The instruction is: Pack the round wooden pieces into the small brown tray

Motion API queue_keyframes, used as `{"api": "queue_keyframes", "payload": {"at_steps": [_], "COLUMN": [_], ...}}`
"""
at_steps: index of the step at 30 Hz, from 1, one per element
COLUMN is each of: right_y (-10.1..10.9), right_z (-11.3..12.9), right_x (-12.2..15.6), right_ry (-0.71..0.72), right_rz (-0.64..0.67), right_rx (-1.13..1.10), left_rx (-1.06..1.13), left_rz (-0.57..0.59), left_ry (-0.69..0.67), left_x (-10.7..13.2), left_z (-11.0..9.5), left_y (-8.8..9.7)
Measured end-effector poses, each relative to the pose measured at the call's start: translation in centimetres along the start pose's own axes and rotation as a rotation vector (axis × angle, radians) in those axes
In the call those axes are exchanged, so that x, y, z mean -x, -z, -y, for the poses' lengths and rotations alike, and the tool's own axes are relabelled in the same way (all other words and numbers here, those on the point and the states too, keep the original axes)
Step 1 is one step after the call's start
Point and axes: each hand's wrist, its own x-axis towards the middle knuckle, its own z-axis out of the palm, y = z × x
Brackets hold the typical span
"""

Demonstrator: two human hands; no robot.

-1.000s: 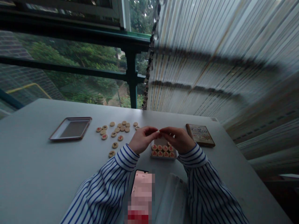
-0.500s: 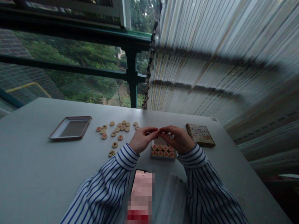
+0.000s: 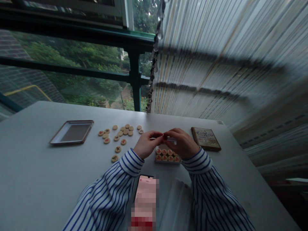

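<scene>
My left hand point(image 3: 147, 142) and my right hand point(image 3: 183, 142) meet fingertip to fingertip over a small box point(image 3: 167, 162). Both are closed in a pinch, and whatever lies between the fingers is hidden. Inside the box, round Chinese chess pieces point(image 3: 164, 158) with red characters lie in two rows. The box's far part is covered by my hands. To the left of my left hand, several loose chess pieces point(image 3: 125, 131) are scattered on the table, some blank side up, others showing red or black characters.
A shallow tray-like lid point(image 3: 80, 133) rests at the left of the white table point(image 3: 48, 179). On the right is a decorated flat case point(image 3: 206, 138). A phone point(image 3: 144, 192) and a clear plastic sheet point(image 3: 175, 205) lie between my forearms. Behind are a window and a string curtain point(image 3: 183, 89).
My hands stay together over the box, with the right one shifting slightly left. The loose pieces and the box look the same.
</scene>
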Motion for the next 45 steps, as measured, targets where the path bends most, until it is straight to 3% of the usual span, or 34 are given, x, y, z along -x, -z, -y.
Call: {"api": "queue_keyframes", "payload": {"at_steps": [10,19,26,45], "right_y": [0.0,0.0,-0.8,-1.9], "right_z": [-0.3,-1.4,-2.2,-2.7], "right_x": [-0.1,-0.1,0.0,0.0], "right_ry": [0.020,-0.073,-0.141,-0.228], "right_rz": [0.039,0.188,0.350,0.578], "right_rx": [0.026,0.208,0.345,0.415], "left_rx": [-0.069,-0.580,-0.823,-0.990], "left_rz": [0.015,-0.111,-0.030,0.087], "left_ry": [-0.005,-0.158,-0.142,-0.092], "left_x": [0.0,-0.3,-0.4,-0.4], "left_z": [-0.3,1.2,2.3,3.1], "left_y": [-0.1,1.1,1.2,0.9]}}
